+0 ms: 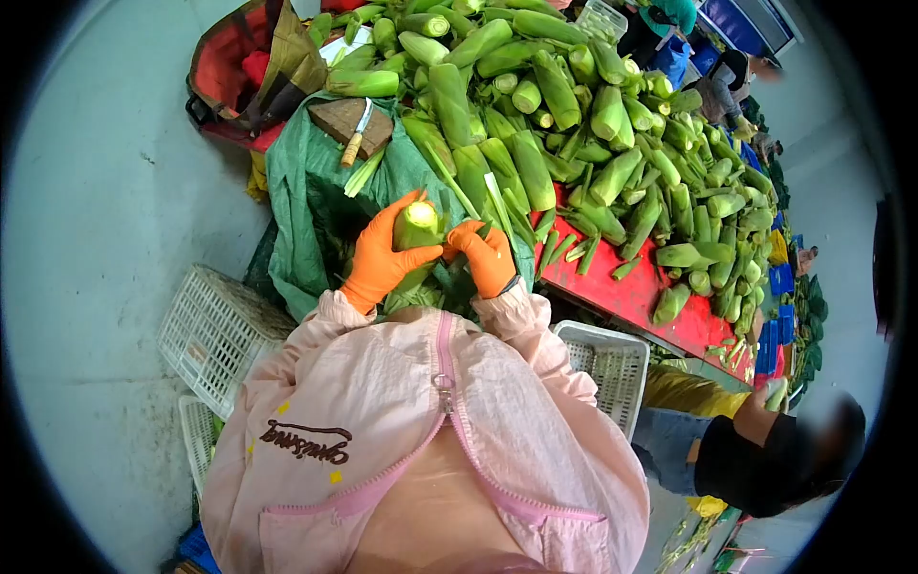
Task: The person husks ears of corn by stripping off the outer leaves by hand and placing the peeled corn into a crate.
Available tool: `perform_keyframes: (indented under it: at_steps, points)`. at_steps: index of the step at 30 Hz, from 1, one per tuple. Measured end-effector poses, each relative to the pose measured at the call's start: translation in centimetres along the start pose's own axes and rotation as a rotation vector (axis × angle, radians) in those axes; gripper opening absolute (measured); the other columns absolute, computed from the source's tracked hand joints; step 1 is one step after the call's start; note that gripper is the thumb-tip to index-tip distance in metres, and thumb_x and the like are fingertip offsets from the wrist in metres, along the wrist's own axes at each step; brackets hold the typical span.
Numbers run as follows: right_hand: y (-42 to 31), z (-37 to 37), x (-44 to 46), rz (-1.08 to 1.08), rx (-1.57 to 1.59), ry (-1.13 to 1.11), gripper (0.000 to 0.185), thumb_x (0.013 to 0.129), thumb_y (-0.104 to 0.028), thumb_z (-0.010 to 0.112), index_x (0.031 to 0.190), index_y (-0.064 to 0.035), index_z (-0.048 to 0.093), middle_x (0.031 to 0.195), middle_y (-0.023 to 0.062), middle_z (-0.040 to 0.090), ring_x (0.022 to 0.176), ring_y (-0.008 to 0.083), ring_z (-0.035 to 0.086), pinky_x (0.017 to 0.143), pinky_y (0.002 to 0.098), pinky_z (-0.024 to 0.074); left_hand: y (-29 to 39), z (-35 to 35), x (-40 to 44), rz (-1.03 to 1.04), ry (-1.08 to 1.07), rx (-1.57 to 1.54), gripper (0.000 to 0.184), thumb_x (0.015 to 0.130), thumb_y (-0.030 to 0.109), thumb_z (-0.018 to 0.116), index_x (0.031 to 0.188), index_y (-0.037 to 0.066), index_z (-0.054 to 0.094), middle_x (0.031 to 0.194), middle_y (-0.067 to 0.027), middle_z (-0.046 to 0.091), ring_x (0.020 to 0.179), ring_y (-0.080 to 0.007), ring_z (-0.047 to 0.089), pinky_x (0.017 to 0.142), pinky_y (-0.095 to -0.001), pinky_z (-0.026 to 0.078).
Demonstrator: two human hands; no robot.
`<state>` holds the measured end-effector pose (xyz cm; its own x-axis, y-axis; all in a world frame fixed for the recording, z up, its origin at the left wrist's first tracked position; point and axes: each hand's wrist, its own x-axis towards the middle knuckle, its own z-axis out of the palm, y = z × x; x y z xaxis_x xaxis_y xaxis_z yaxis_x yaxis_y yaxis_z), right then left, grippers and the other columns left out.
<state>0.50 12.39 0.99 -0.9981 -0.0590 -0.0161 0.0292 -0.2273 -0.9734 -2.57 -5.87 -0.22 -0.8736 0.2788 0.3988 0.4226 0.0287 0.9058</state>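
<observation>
Corn ear (417, 231) points cut end up, long axis steep, by the near edge of the red table (614, 290); left hand (381, 254) clasps it, right hand (487, 256) bunches fingers opposite, hold unclear.

From my end I see a red table (612, 284), most of it under a heap of green corn (612, 115). Leaf scraps (589, 254) lie on the bare strip along its near edge. A green sheet (292, 215) drapes the left end; on it I have a block (332, 119) with a knife (354, 145) resting on top. On my left, the pale floor (96, 249) carries a white crate (220, 330).
</observation>
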Motion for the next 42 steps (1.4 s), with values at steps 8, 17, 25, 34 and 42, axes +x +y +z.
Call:
perform_keyframes:
  at_steps: [8, 17, 25, 34, 42]
  points:
    - [-0.5, 2.7, -0.4, -0.427, -0.039, 0.009, 0.019, 0.089, -0.016, 0.059, 0.081, 0.0013, 0.060, 0.108, 0.0189, 0.063, 0.067, 0.0147, 0.058, 0.063, 0.0284, 0.0474, -1.6, 1.2, -1.0, -0.223, -0.023, -0.642, 0.063, 0.088, 0.042, 0.068, 0.134, 0.002, 0.050, 0.121, -0.0043, 0.059, 0.108, -0.0125, 0.055, 0.095, -0.0265, 0.042]
    - [-2.4, 2.1, -2.1, -0.063, 0.239, -0.314, 0.019, 0.080, -0.008, 0.058, 0.063, -0.0006, 0.053, 0.064, 0.0098, 0.055, 0.062, 0.0183, 0.051, 0.055, 0.0303, 0.0417, -3.6, -1.6, 1.5, -0.418, 0.110, -0.819, 0.080, 0.091, 0.069, 0.038, 0.129, 0.000, 0.052, 0.121, -0.0132, 0.061, 0.103, -0.0214, 0.060, 0.095, -0.0337, 0.047]
    - [2.4, -1.3, -2.6, 0.099, -0.044, -0.048, 0.023, 0.081, -0.019, 0.061, 0.065, -0.0019, 0.059, 0.065, 0.0063, 0.058, 0.058, 0.0121, 0.049, 0.051, 0.0266, 0.0374, -5.8, -9.3, 2.9, -0.398, 0.341, -0.748, 0.089, 0.087, 0.074, 0.043, 0.134, -0.001, 0.049, 0.117, -0.0146, 0.064, 0.102, -0.0211, 0.061, 0.091, -0.0336, 0.049]
    - [-2.4, 3.2, 3.5, -0.096, -0.710, -0.053, 0.035, 0.080, -0.033, 0.072, 0.078, 0.0005, 0.064, 0.067, 0.0079, 0.064, 0.061, 0.0139, 0.061, 0.059, 0.0295, 0.0479, -1.9, -3.9, 0.5, -0.234, -0.170, -0.540, 0.061, 0.092, 0.046, 0.062, 0.127, -0.003, 0.054, 0.118, -0.0076, 0.063, 0.104, -0.0128, 0.058, 0.091, -0.0266, 0.046]
    - [-2.9, 2.3, 2.2, 0.115, -0.299, -0.264, 0.019, 0.084, -0.015, 0.063, 0.074, 0.0004, 0.060, 0.063, 0.0074, 0.062, 0.050, 0.0161, 0.060, 0.051, 0.0283, 0.0499, -2.1, -3.9, -0.5, -0.336, -0.328, -0.637, 0.059, 0.089, 0.048, 0.065, 0.125, 0.001, 0.056, 0.107, -0.0013, 0.062, 0.095, -0.0093, 0.057, 0.086, -0.0247, 0.046]
